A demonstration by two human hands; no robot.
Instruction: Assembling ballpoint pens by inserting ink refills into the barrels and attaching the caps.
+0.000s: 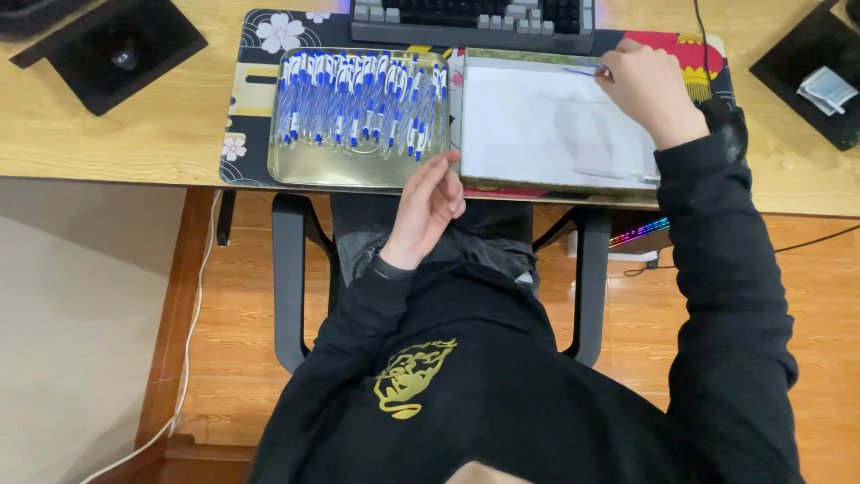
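The person's right hand (647, 88) reaches forward with the arm stretched across the desk (116, 134), its fingers pinched around a blue pen (587, 69) at the far corner of a shallow white tray (546, 125). The left hand (428, 204) hovers at the desk's near edge, wrist bent up, fingers loosely curled and holding nothing, just beside a gold tray (358, 166) full of blue and white pens (358, 103).
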